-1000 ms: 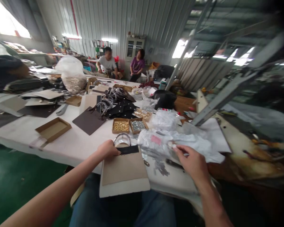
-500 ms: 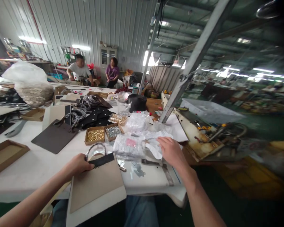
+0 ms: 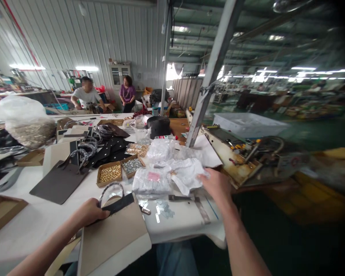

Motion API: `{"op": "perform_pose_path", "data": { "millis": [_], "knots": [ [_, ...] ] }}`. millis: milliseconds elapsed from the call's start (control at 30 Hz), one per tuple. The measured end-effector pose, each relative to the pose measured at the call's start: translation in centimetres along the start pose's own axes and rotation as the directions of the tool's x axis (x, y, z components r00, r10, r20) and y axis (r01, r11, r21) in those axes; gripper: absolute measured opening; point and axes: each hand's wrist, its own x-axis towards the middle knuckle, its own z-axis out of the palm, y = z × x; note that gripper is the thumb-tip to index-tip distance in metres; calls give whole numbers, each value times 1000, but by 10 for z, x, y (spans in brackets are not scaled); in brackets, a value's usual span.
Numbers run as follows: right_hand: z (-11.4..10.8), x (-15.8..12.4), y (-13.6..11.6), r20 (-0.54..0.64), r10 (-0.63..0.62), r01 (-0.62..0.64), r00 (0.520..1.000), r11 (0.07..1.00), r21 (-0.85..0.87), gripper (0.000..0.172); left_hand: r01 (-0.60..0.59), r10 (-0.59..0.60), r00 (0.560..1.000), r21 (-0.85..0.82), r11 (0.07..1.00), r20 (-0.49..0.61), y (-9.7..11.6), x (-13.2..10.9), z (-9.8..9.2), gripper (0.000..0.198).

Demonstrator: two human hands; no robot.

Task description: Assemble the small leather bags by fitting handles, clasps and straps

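Observation:
My left hand (image 3: 91, 211) is closed on the top edge of a bag panel (image 3: 115, 234), beige with a black strip and a braided loop handle (image 3: 112, 191). The panel tilts over the table's front edge, above my lap. My right hand (image 3: 217, 187) has its fingers closed at the right edge of a crumpled white plastic wrapper (image 3: 186, 174); the thumb is mostly hidden. Left of the wrapper lies a clear plastic package (image 3: 152, 184) with a pink label. Small metal plates (image 3: 165, 211) are scattered near the table's front, beside a dark metal strip (image 3: 181, 198).
Two boxes of gold studs (image 3: 110, 173) and silver studs (image 3: 132, 165) stand mid-table. A dark bag panel (image 3: 59, 182) and an open cardboard box (image 3: 4, 214) lie left. A metal post (image 3: 204, 92) rises beyond my right hand, beside a machine (image 3: 241, 161). Two people sit across.
My right hand has gone from lying over the white wrapper to its right edge, with its fingers curled in. My left hand still holds the bag panel. The view has turned slightly right.

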Motion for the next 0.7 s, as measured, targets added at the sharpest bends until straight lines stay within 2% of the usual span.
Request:
{"op": "perform_pose_path", "data": {
  "millis": [67,133,167,267,300,367,467,567,633,700],
  "knots": [
    [8,4,-24,-19,-72,73,997,991,112,37,-29,28,999,9,1000,33,-1,2,-1,41],
    [25,0,-59,-48,-144,151,988,955,256,36,-36,35,998,13,999,52,-2,4,0,43],
    [36,-6,-78,-18,-182,179,983,932,315,36,-35,34,998,13,999,57,-3,5,0,44],
    [71,-30,-130,42,-276,242,960,898,367,22,-42,41,997,14,999,71,-6,7,3,46],
    [81,-38,-142,58,-310,266,949,887,377,16,-46,45,997,15,999,67,-7,8,3,45],
    [96,-52,-157,65,-367,314,928,864,393,15,-48,47,997,13,999,55,-8,9,5,44],
    [105,-62,-159,55,-452,387,890,816,430,24,-58,58,997,-2,998,49,-10,11,6,43],
    [96,-55,-144,31,-524,432,851,733,526,34,-47,47,998,6,999,33,-8,10,5,44],
    [83,-42,-128,-49,-472,415,880,715,562,41,-24,24,999,14,1000,24,-5,8,2,44],
    [67,-20,-109,-114,-333,343,936,795,500,46,-15,15,999,16,1000,29,-1,4,-1,44]
  ]
}}
